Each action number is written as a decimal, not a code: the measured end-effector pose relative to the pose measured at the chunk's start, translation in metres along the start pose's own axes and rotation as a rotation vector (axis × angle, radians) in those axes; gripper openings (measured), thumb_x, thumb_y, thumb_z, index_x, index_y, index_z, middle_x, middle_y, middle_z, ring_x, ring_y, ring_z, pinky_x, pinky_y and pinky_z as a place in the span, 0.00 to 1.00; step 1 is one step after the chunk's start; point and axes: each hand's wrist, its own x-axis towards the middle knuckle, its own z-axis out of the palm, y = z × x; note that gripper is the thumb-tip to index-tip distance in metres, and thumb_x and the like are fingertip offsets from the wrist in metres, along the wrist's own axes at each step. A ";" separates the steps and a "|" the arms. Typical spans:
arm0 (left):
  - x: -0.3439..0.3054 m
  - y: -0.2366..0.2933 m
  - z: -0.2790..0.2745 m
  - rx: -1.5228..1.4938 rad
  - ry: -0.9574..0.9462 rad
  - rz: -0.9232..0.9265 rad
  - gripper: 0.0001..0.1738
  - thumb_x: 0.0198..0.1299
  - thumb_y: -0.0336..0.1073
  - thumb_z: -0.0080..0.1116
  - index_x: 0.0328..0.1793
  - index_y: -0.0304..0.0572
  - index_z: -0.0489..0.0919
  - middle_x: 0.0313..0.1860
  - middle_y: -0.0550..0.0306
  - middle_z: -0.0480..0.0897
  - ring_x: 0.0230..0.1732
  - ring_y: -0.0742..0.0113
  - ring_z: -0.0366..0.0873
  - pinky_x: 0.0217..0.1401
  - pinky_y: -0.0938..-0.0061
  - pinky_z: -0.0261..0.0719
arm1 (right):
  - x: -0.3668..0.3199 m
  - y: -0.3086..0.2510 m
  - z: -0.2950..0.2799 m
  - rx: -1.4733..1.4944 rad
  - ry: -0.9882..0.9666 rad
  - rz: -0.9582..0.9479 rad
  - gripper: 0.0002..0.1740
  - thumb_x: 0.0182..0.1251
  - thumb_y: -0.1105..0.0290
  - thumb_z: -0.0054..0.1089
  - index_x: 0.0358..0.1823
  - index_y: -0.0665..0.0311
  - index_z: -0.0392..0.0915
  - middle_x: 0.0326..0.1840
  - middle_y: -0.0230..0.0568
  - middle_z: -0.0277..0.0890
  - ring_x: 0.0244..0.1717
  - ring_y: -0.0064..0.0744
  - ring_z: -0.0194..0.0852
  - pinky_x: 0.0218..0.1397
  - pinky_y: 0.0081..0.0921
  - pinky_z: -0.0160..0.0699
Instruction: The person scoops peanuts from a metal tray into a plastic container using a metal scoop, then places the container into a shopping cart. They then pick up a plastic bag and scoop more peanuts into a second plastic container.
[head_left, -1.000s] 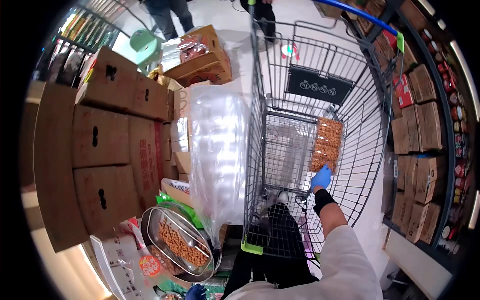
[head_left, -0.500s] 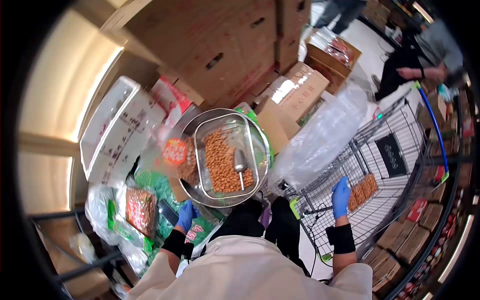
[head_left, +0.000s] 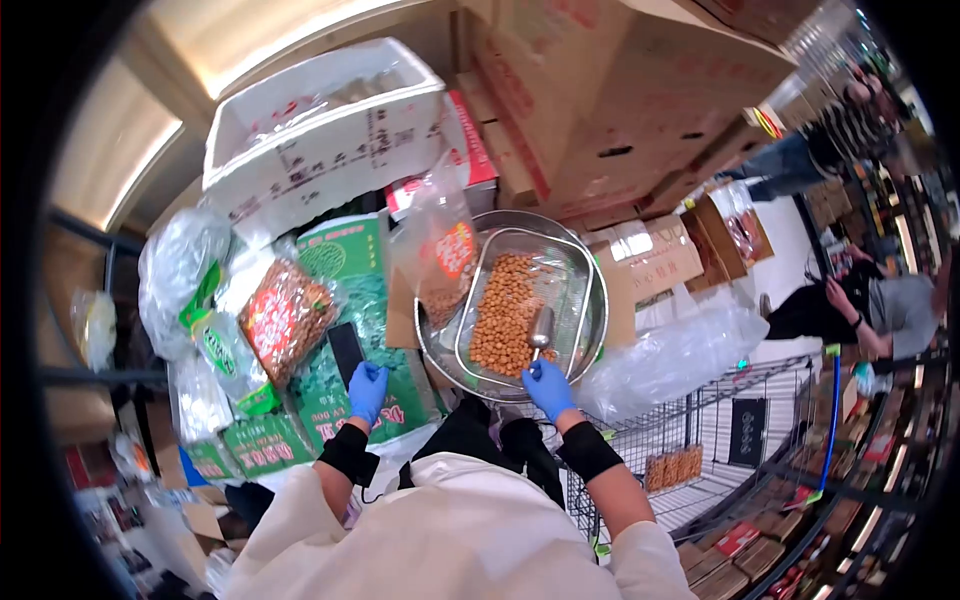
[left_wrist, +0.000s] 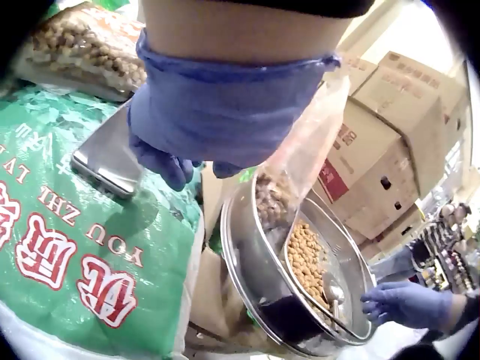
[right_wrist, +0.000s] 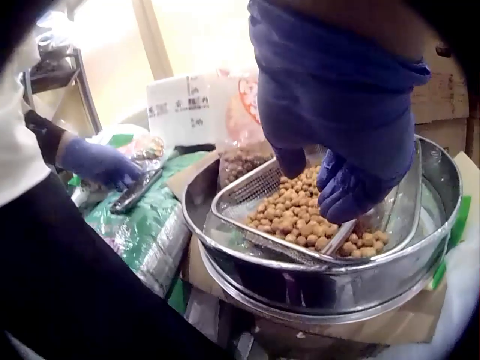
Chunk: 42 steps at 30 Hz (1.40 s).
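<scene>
Two blue-gloved hands are in the head view. The left hand (head_left: 367,392) hangs with loosely curled fingers beside a dark phone (head_left: 346,350) on a green printed bag (head_left: 385,330); whether it touches the phone is unclear. My right hand (head_left: 548,388) is over the front rim of a round metal pan (head_left: 600,330), fingers bent and thumb apart, close to the handle of a metal scoop (head_left: 541,328). The right wrist view shows the fingers (right_wrist: 349,195) just above that handle (right_wrist: 341,236). The scoop lies on round brown nuts (head_left: 503,305) in a mesh basket (head_left: 565,262).
A clear bag with a red label (head_left: 453,250) leans on the pan's left side. Behind stand a white foam box (head_left: 330,150) and stacked cartons (head_left: 600,110). A packed nut bag (head_left: 285,315) is at left. The cart (head_left: 640,440) at right holds nut packs (head_left: 673,468); people stand beyond.
The view has swung from the cart to the pan. My right hand has left the nut packs in the cart and come over the pan's front rim. The left hand remains near the phone.
</scene>
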 end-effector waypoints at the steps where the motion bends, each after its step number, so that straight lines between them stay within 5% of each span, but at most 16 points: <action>1: -0.001 -0.001 -0.008 -0.012 0.010 -0.017 0.14 0.55 0.42 0.63 0.35 0.38 0.79 0.28 0.52 0.82 0.29 0.62 0.79 0.38 0.67 0.77 | 0.007 0.006 0.008 0.013 0.005 -0.019 0.21 0.57 0.57 0.63 0.43 0.67 0.76 0.33 0.50 0.79 0.35 0.48 0.80 0.42 0.39 0.78; 8: 0.009 -0.064 -0.024 -0.131 0.066 -0.107 0.11 0.56 0.39 0.62 0.34 0.37 0.79 0.28 0.52 0.83 0.29 0.64 0.79 0.38 0.69 0.77 | 0.020 0.020 0.021 -0.054 -0.020 0.119 0.20 0.55 0.58 0.65 0.35 0.69 0.75 0.30 0.53 0.79 0.35 0.50 0.80 0.40 0.41 0.77; 12: 0.009 -0.093 -0.039 -0.255 0.080 -0.305 0.13 0.56 0.41 0.61 0.32 0.36 0.78 0.25 0.54 0.80 0.28 0.68 0.75 0.36 0.68 0.74 | 0.029 0.037 0.024 -0.185 0.049 0.134 0.21 0.51 0.57 0.69 0.32 0.70 0.76 0.29 0.51 0.80 0.32 0.46 0.81 0.39 0.37 0.78; 13: 0.007 -0.099 -0.047 -0.208 0.041 -0.314 0.11 0.58 0.39 0.60 0.31 0.37 0.78 0.26 0.63 0.76 0.28 0.77 0.68 0.32 0.74 0.71 | 0.033 0.038 0.023 -0.192 0.010 0.175 0.22 0.50 0.56 0.71 0.30 0.69 0.76 0.28 0.50 0.80 0.32 0.46 0.81 0.40 0.36 0.79; 16: 0.007 -0.157 -0.042 -0.219 0.014 -0.340 0.12 0.58 0.39 0.59 0.31 0.38 0.78 0.25 0.61 0.77 0.27 0.75 0.70 0.30 0.73 0.71 | 0.040 0.048 0.034 -0.261 0.097 0.192 0.22 0.50 0.55 0.72 0.31 0.68 0.75 0.28 0.49 0.80 0.32 0.46 0.81 0.40 0.36 0.79; 17: 0.006 -0.167 -0.039 -0.223 0.022 -0.340 0.12 0.58 0.39 0.59 0.31 0.38 0.78 0.25 0.61 0.77 0.27 0.75 0.70 0.30 0.73 0.71 | 0.045 0.054 0.036 -0.188 0.054 0.236 0.29 0.47 0.56 0.73 0.43 0.67 0.72 0.32 0.47 0.79 0.38 0.49 0.81 0.45 0.40 0.78; 22: 0.005 -0.204 -0.026 -0.375 0.043 -0.449 0.12 0.61 0.41 0.56 0.31 0.40 0.77 0.21 0.61 0.74 0.20 0.72 0.70 0.23 0.73 0.69 | 0.050 0.052 0.034 -0.253 0.056 0.256 0.31 0.44 0.58 0.72 0.47 0.69 0.72 0.34 0.50 0.80 0.41 0.50 0.81 0.47 0.39 0.79; 28: 0.010 -0.134 -0.065 -0.903 0.216 -0.639 0.21 0.66 0.46 0.53 0.21 0.46 0.72 0.17 0.64 0.69 0.17 0.79 0.63 0.19 0.77 0.59 | 0.064 0.073 0.020 0.008 -0.178 0.239 0.17 0.52 0.63 0.66 0.35 0.69 0.73 0.26 0.44 0.78 0.25 0.39 0.80 0.31 0.35 0.79; 31: 0.010 -0.135 -0.074 -0.654 0.217 -0.471 0.21 0.65 0.48 0.56 0.22 0.44 0.73 0.18 0.63 0.71 0.18 0.75 0.64 0.20 0.73 0.60 | 0.061 0.069 0.013 0.477 -0.045 0.403 0.04 0.64 0.72 0.52 0.37 0.63 0.70 0.19 0.35 0.69 0.15 0.28 0.67 0.16 0.25 0.66; 34: 0.017 -0.180 -0.059 -0.412 0.304 -0.438 0.19 0.64 0.46 0.56 0.25 0.40 0.76 0.19 0.62 0.72 0.20 0.74 0.65 0.23 0.71 0.65 | 0.060 0.049 -0.006 0.600 -0.034 0.520 0.05 0.66 0.69 0.52 0.37 0.62 0.70 0.18 0.34 0.66 0.13 0.28 0.66 0.14 0.26 0.64; 37: 0.012 -0.160 -0.062 -0.161 0.353 -0.315 0.17 0.62 0.44 0.56 0.31 0.36 0.78 0.23 0.62 0.75 0.23 0.72 0.68 0.28 0.70 0.70 | 0.063 0.044 -0.006 0.552 0.025 0.529 0.07 0.69 0.65 0.51 0.35 0.60 0.69 0.17 0.33 0.66 0.12 0.28 0.65 0.12 0.26 0.61; 40: 0.017 -0.089 -0.074 -0.277 0.327 -0.245 0.17 0.59 0.43 0.57 0.31 0.33 0.77 0.23 0.54 0.78 0.25 0.67 0.72 0.34 0.67 0.72 | 0.065 0.048 -0.012 0.497 -0.022 0.477 0.11 0.69 0.62 0.51 0.33 0.61 0.70 0.17 0.35 0.67 0.13 0.29 0.66 0.13 0.26 0.64; 42: 0.036 -0.066 -0.065 -0.472 0.239 -0.232 0.15 0.61 0.42 0.60 0.34 0.35 0.78 0.26 0.58 0.78 0.27 0.72 0.73 0.31 0.72 0.73 | 0.064 0.058 -0.011 0.463 -0.060 0.457 0.13 0.69 0.61 0.51 0.30 0.63 0.70 0.17 0.37 0.69 0.13 0.30 0.68 0.14 0.27 0.66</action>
